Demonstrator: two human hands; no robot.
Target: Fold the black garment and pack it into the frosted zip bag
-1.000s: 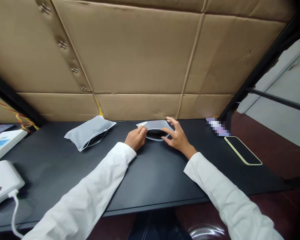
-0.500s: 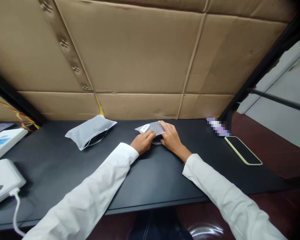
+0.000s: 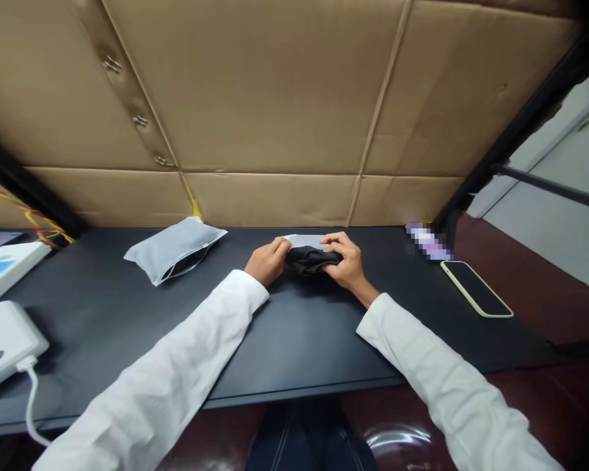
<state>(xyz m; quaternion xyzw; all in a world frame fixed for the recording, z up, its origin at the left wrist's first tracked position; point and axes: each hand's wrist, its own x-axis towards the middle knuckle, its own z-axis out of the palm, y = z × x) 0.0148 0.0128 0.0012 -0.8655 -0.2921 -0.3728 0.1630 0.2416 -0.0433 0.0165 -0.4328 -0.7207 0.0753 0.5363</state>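
A translucent frosted pouch (image 3: 305, 241) is held up off the black tabletop between my two hands, its near side facing me. Bunched black cloth (image 3: 306, 261) shows at its near side; whether part of it is still inside is hidden. My left hand (image 3: 269, 260) pinches the pouch's left edge, fingers curled closed. With the thumb on the cloth and fingertips over the pouch's right end, my right hand (image 3: 346, 263) is closed on the black cloth. Off to the left lies a second frosted pouch (image 3: 171, 247), its mouth gaping to show something dark.
Cardboard (image 3: 275, 98) walls the back of the black table (image 3: 294, 353). To the right are a phone (image 3: 476, 289) in a pale case and a blurred-out packet (image 3: 428, 242). A white device (image 3: 10, 350) with a cable and a white power strip (image 3: 10, 271) sit left.
Black cloth has come into view at the pouch's near side. My hands have moved apart, the left one leftward and the right one rightward. The label on the pouch no longer shows.
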